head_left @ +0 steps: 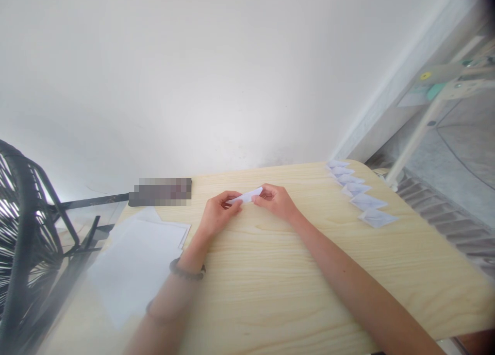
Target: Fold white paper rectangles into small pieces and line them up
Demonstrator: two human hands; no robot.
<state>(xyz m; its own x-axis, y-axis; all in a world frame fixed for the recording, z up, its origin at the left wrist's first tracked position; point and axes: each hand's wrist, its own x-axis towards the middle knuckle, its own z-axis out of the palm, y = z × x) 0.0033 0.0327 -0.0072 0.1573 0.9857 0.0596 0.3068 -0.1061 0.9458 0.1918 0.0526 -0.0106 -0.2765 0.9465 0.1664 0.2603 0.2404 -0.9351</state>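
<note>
A narrow folded white paper (248, 196) is held between my two hands above the middle of the table. My left hand (219, 210) pinches its left end, thumb in front and fingers behind. At the right end, my right hand (275, 200) grips it in the same way. The paper slants slightly, its right end higher. Several folded paper boats (378, 218) stand in a row along the table's right side. To the left of my left forearm lie loose sheets of white paper (143, 257), overlapping each other.
The light wood table (255, 293) stands against a white wall (232, 77). A dark item (160, 192), blurred out, lies at its back left corner. A black woven chair (23, 241) is at the left. Beyond the right edge stands a pale metal frame (419, 131).
</note>
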